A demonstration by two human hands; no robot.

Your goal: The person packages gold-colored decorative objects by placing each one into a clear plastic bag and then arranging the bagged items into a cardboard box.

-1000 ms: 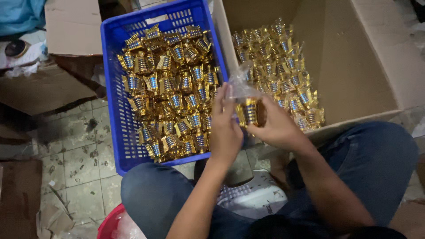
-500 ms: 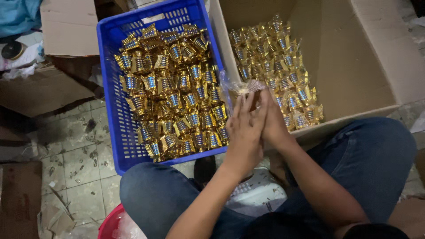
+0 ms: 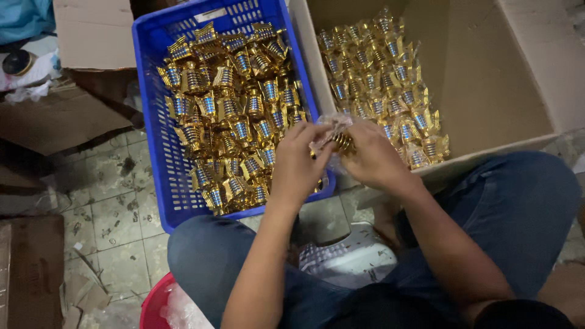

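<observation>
We hold one small gold ridged trinket (image 3: 342,142) half wrapped in a crinkled clear plastic bag (image 3: 329,131), above the gap between the two containers; our fingers hide most of it. Our left hand (image 3: 297,163) and right hand (image 3: 373,157) both pinch the bag around it. Left lies one blue plastic slotted crate (image 3: 159,152), right one brown cardboard box (image 3: 518,79), each with gold pieces too crowded to count. The box's right half stands bare. Its far edge is cut off.
</observation>
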